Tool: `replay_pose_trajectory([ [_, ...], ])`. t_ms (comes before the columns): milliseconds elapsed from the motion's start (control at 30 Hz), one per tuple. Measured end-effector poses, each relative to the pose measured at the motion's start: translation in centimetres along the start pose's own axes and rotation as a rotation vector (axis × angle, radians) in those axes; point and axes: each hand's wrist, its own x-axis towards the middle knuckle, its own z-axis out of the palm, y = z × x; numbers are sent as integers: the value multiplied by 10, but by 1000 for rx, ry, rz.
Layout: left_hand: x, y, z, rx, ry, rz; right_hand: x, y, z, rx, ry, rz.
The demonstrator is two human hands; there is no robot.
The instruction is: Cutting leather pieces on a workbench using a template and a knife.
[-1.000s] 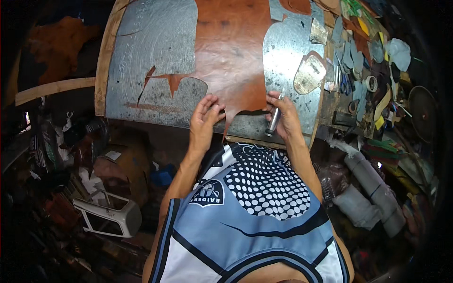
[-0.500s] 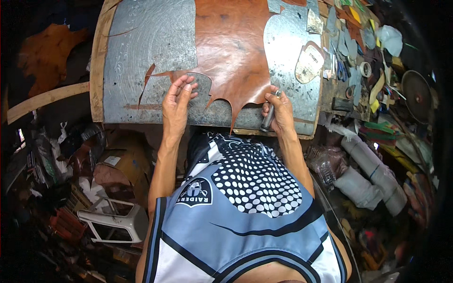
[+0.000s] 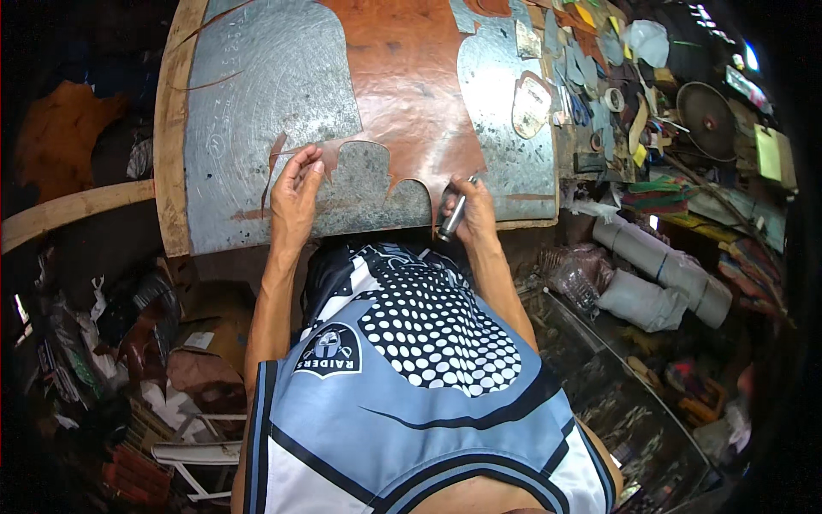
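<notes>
A reddish-brown leather hide with ragged lower edges lies on a grey metal-topped table. At its lower left, my left hand has thumb and fingers closed on the narrow strip of leather that runs out from the hide. My right hand is closed round a grey cylindrical tool, held at a slant beside the hide's lower right point. The tool's upper end is partly covered by my fingers, so its kind does not show. Fingers of that hand also touch the leather edge.
A pale rounded template lies right of the hide. Scissors, a tape roll and scraps crowd the table's right side. Wrapped rolls lie lower right; a white frame stands lower left. Another hide hangs far left.
My right hand has moved left along the hide's lower edge with the tool. The left hand has shifted left and slightly down, and the leather strip has spread with it. The view has turned slightly.
</notes>
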Motion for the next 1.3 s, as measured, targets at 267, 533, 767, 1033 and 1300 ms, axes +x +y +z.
replay_pose_trajectory([
  [267,23,12,0,150,-113,136,-22,-14,-30,-341,8,-12],
  [533,137,19,46,671,-316,672,-92,-72,-138,-1394,375,-269],
  [767,235,-35,129,1053,-541,1020,-97,-54,-127,-1445,631,-511],
  [1033,218,-13,120,1052,-654,969,-96,-76,-141,-1320,684,-695],
  [1300,55,16,105,299,-960,351,-106,-282,-145,-1512,791,-1359],
])
